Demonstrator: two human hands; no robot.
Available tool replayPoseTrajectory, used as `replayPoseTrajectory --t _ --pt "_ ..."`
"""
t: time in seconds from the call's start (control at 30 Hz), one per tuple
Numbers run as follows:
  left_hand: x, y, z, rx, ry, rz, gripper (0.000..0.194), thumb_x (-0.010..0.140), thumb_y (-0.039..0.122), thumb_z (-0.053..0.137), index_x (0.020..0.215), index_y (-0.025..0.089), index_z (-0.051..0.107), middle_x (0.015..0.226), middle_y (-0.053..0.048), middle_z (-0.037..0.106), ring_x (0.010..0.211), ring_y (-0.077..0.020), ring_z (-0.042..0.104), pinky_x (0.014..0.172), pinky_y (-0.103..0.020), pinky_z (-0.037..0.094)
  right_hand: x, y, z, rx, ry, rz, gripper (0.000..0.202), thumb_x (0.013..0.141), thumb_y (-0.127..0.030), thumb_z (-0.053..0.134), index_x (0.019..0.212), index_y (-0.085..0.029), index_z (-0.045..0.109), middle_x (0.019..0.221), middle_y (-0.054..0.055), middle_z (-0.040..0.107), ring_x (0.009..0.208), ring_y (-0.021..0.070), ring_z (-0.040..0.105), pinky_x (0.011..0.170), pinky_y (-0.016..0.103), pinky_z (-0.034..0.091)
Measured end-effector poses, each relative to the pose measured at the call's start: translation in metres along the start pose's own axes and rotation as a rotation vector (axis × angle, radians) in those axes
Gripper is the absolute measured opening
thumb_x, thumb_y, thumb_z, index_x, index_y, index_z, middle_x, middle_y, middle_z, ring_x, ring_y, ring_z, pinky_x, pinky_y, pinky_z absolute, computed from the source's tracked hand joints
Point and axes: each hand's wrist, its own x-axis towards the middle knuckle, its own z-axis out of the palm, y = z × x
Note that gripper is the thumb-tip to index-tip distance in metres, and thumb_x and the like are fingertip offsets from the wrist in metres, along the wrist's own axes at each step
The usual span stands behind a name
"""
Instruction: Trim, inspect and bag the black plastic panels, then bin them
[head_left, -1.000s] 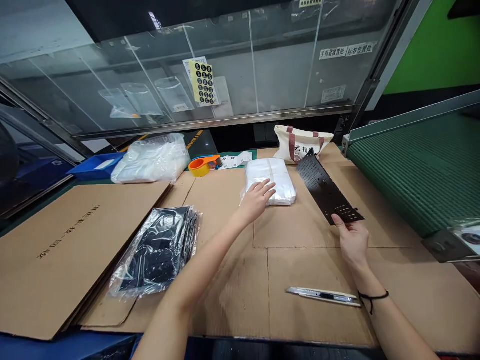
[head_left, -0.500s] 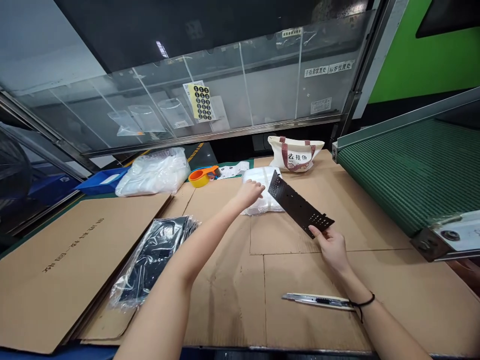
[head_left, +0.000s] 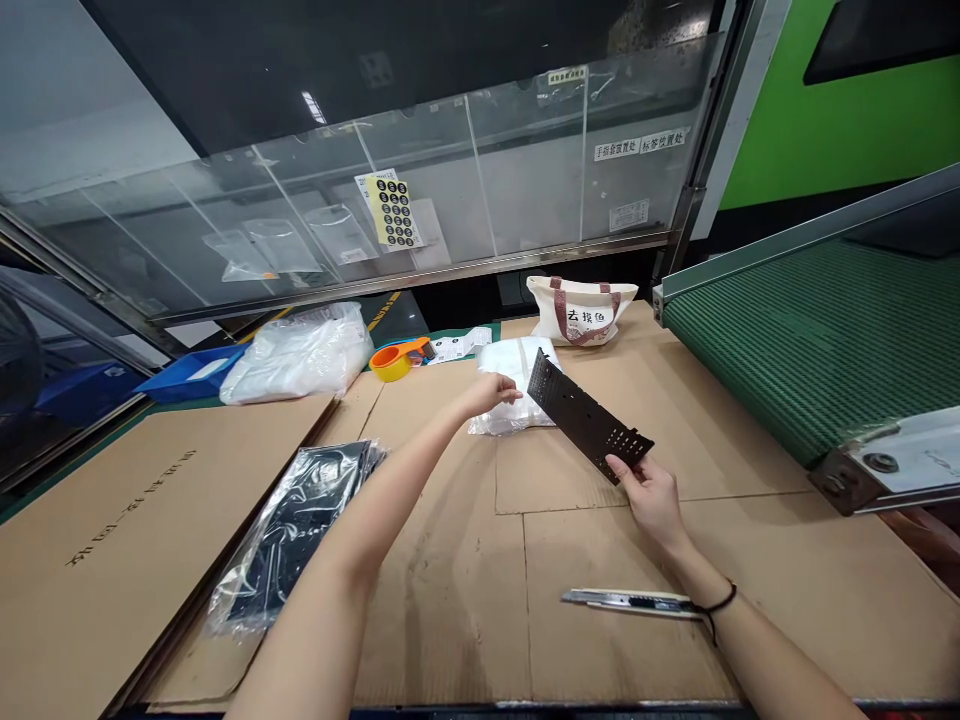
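Observation:
My right hand (head_left: 651, 495) grips the near end of a thin black perforated panel (head_left: 589, 415), thumb on top. The panel slants up and to the left over the cardboard-covered table. My left hand (head_left: 491, 393) reaches over a strapped bundle of clear plastic bags (head_left: 517, 358), close to the panel's far end. Its fingers are curled and pinched together; whether anything small is between them I cannot make out. Below the panel lies a utility knife (head_left: 630, 601), its end beside my right wrist. Left of my left forearm are black pieces in clear plastic (head_left: 296, 530).
Flat cardboard (head_left: 120, 510) is stacked at left. Behind it are a blue tray (head_left: 187, 373) and a white plastic-wrapped pile (head_left: 300, 350). A tape dispenser (head_left: 397, 360) and a cloth bag (head_left: 581, 312) stand at the back. A green conveyor (head_left: 810, 330) juts in at right.
The view has shifted slightly, so most things sit a little further left. Both hands keep nearly the same pose, and the black panel stays in my right hand.

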Motion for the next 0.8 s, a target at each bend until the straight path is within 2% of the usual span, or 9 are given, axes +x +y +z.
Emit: replayPoseTrajectory --t 0.1,0.2,0.43,0.63,0.8 --pt "-0.002 -0.003 0.004 -0.016 -0.032 -0.062 0.021 0.09 0.032 0.06 0.081 0.014 0.061 0.081 -0.001 0.064 0.075 -0.0139 0.06 0.07 -0.03 0.05 -0.001 0.004 0.001 0.01 -0.001 -0.017 0.048 0.077 -0.062 0.062 0.082 -0.015 0.071 0.08 0.01 0.074 0.07 0.0223 0.066 0.063 0.03 0.052" --pt "-0.001 -0.006 0.009 -0.039 -0.056 -0.143 0.02 0.09 0.032 0.062 0.093 0.013 0.062 0.09 -0.003 0.064 0.079 -0.0146 0.062 0.072 -0.033 0.054 -0.003 0.009 0.002 0.014 -0.042 -0.037 0.044 0.078 -0.058 0.063 0.085 -0.015 0.072 0.087 0.011 0.076 0.078 0.0251 0.069 0.069 0.032 0.054" --pt "0.001 -0.008 0.013 -0.209 -0.081 -0.301 0.02 0.093 0.032 0.058 0.098 0.012 0.062 0.086 -0.002 0.063 0.068 -0.0109 0.061 0.06 -0.026 0.054 -0.006 0.01 0.005 -0.121 -0.147 -0.119 0.034 0.086 -0.047 0.057 0.08 -0.017 0.07 0.081 0.01 0.075 0.067 0.0227 0.069 0.06 0.029 0.052" --pt "0.0 -0.006 0.018 -0.449 0.035 -0.381 0.018 0.092 0.03 0.059 0.099 0.013 0.062 0.089 -0.002 0.064 0.07 -0.0112 0.061 0.061 -0.026 0.054 -0.006 0.008 0.008 -0.166 -0.133 -0.153 0.036 0.088 -0.048 0.053 0.076 -0.017 0.067 0.072 0.009 0.072 0.059 0.0203 0.064 0.056 0.027 0.048" --pt "0.003 -0.001 0.016 -0.793 0.278 -0.404 0.02 0.092 0.03 0.059 0.101 0.013 0.061 0.091 -0.003 0.063 0.073 -0.0122 0.062 0.064 -0.028 0.054 -0.005 0.003 0.007 -0.204 -0.14 -0.165 0.039 0.086 -0.051 0.054 0.067 -0.018 0.064 0.06 0.006 0.065 0.052 0.0182 0.058 0.05 0.027 0.042"
